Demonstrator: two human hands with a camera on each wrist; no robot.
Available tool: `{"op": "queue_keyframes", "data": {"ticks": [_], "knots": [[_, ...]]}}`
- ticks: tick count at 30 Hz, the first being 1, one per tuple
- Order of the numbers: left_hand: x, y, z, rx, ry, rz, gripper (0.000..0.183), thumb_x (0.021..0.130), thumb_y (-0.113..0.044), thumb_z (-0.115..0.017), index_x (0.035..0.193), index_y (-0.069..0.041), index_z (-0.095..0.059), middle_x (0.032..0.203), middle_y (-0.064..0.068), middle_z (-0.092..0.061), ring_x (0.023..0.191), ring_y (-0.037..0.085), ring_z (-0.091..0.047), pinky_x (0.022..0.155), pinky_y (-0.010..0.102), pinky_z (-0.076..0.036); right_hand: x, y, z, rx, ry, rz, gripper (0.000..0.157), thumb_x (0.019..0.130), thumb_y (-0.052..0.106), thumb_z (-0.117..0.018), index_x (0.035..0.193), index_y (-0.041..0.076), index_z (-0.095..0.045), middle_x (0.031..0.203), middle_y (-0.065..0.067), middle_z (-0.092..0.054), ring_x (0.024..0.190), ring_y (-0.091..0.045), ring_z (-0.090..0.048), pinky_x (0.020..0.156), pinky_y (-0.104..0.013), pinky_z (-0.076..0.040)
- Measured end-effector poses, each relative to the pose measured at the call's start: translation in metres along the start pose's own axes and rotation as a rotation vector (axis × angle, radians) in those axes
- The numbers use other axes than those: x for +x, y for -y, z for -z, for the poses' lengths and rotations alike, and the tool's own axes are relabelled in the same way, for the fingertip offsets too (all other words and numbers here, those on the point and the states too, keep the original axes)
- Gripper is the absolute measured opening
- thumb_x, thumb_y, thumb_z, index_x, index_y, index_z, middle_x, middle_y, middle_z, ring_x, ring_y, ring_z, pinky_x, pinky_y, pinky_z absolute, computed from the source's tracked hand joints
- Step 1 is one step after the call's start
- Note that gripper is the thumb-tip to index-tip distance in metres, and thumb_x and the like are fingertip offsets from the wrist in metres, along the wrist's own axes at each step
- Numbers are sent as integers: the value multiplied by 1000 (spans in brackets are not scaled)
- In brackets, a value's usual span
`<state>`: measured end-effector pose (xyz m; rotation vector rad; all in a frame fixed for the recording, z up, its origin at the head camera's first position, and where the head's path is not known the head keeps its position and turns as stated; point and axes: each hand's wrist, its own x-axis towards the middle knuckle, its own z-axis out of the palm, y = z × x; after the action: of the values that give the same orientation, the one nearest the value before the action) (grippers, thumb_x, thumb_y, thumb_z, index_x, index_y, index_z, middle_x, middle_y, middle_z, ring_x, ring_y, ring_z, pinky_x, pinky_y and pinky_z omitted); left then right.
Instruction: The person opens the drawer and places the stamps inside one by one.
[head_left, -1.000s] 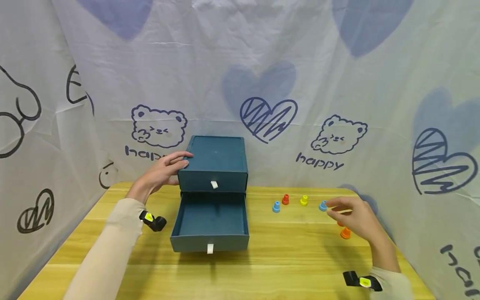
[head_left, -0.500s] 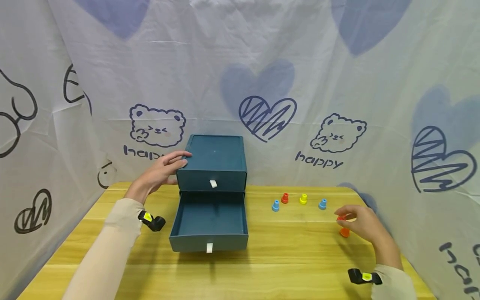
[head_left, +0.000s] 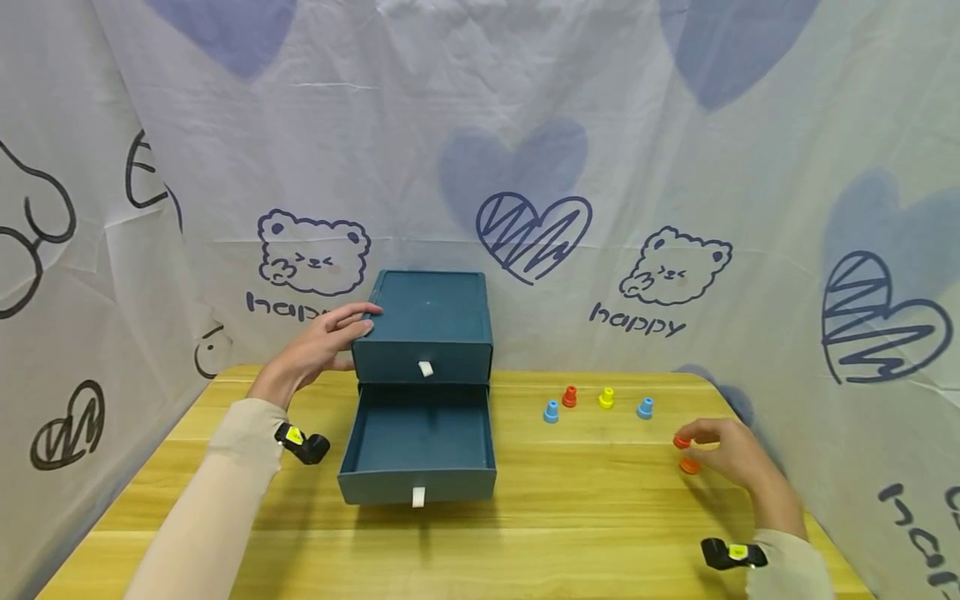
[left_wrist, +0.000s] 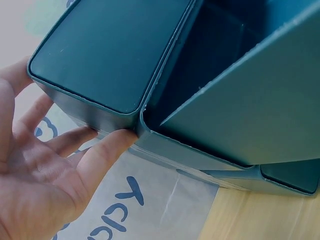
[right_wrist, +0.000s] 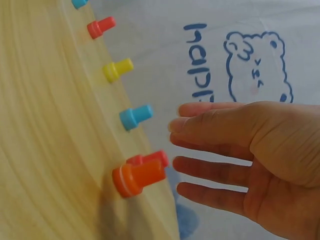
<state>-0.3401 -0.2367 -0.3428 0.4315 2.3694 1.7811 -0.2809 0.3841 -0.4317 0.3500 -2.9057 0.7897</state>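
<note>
A dark teal two-drawer cabinet (head_left: 429,310) stands at the back of the table, its lower drawer (head_left: 378,487) pulled out with a bare floor and its upper drawer (head_left: 382,361) closed. My left hand (head_left: 315,348) rests spread against the cabinet's left side, fingertips over the top edge; the left wrist view shows the thumb (left_wrist: 112,150) at a corner. On the right, my right hand (head_left: 729,454) reaches beside a red peg (head_left: 680,442) and an orange peg (head_left: 690,467). In the right wrist view its extended fingertips come right up to the red peg's narrow end (right_wrist: 162,157).
Along the back right of the wooden table (head_left: 555,517) stand two blue pegs, one left (head_left: 551,412) and one right (head_left: 645,408), with a red peg (head_left: 570,397) and a yellow peg (head_left: 606,398) between them. Printed cloth (head_left: 420,125) hangs behind and at both sides.
My right hand has moved right and toward me, from beside the right blue peg to the red and orange pegs. My left hand has stayed on the cabinet.
</note>
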Motion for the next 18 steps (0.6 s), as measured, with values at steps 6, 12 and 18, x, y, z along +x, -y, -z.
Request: {"op": "queue_keyframes", "data": {"ticks": [6, 12, 18], "knots": [[-1, -1, -1, 4, 0, 6, 60, 107, -43, -54, 156, -14, -38, 174, 15, -9, 157, 49, -19, 114, 71, -39, -2, -18, -4, -8, 11, -62, 28, 87, 4, -77, 114, 0, -75, 120, -26, -72, 109, -47, -68, 93, -63, -55], [-1, -1, -1, 5, 3, -1, 59, 107, -43, -54, 156, -14, -38, 174, 15, -9, 157, 50, -18, 114, 71, -38, -3, -32, -6, 11, 43, -107, 33, 87, 5, -77, 118, -5, -71, 114, -26, -73, 103, -41, -71, 87, -52, -59], [-1, -1, 0, 5, 12, -2, 59, 107, -43, -53, 156, -14, -38, 175, 14, -8, 157, 49, -17, 114, 73, -36, -2, -40, -14, 4, 69, -111, 33, 88, 14, -81, 116, -2, -73, 108, -18, -78, 99, -31, -73, 85, -37, -57]]}}
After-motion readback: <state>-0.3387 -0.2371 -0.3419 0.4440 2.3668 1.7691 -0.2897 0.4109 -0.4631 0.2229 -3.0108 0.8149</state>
